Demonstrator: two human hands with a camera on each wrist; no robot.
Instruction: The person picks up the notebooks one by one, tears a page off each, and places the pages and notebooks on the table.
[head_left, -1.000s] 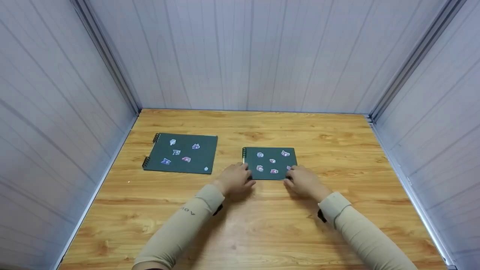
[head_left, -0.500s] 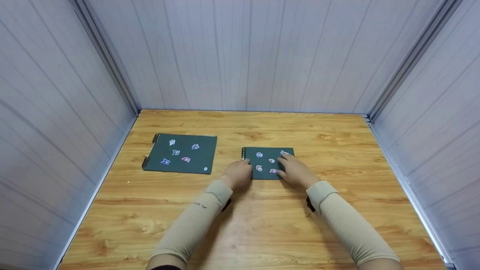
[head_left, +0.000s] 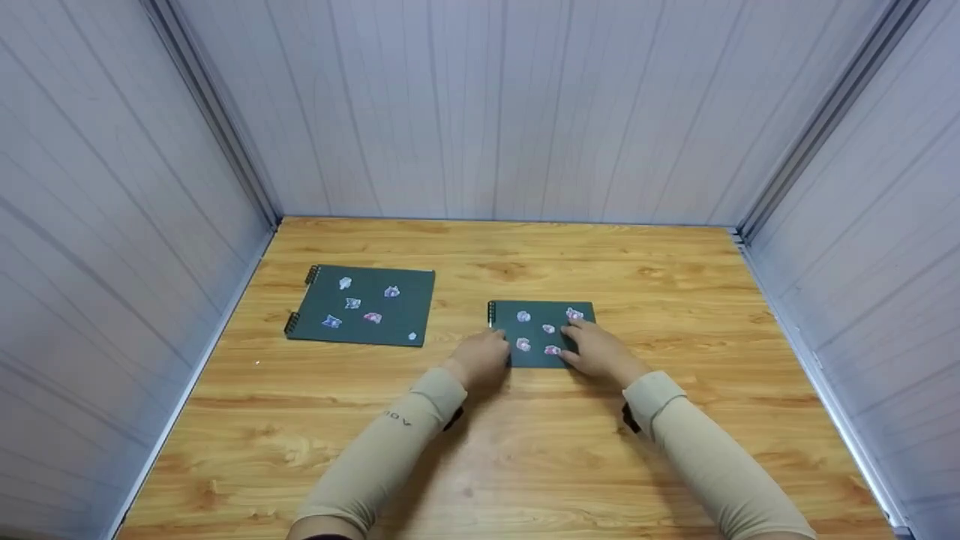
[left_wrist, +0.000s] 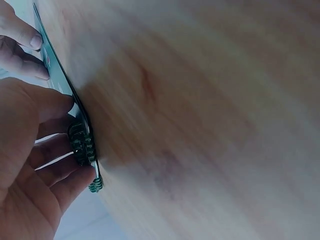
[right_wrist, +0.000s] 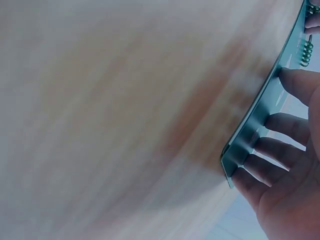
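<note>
A small dark green spiral notebook (head_left: 536,334) lies flat on the wood-grain table (head_left: 517,465), cover up, its black coil binding (head_left: 492,309) along the left side and five small stickers (head_left: 523,316) showing on the cover. The person's left hand (head_left: 481,356) is at its near left corner, fingers bent and slightly spread, with the thumb at the near edge and the fingertips against the coils; how firmly they press is hard to tell, as the coils partly hide them. The right hand (head_left: 598,351) lies over the right part of the cover, its fingers extended and spread apart, the tips touching the surface without closing round it; one finger reaches the upper right sticker, and the thumb is by the lowest one. A larger dark green spiral notebook (head_left: 371,304) lies to the left, well apart from the small one and a little farther from the person, with two separate clusters of coils on its left side and six stickers scattered over its cover. Both forearms are in beige sleeves, the left sleeve (head_left: 390,450) bearing dark lettering and the right sleeve (head_left: 712,450) plain where visible. Pale panelled walls (head_left: 465,112) enclose the table at the back and sides.
</note>
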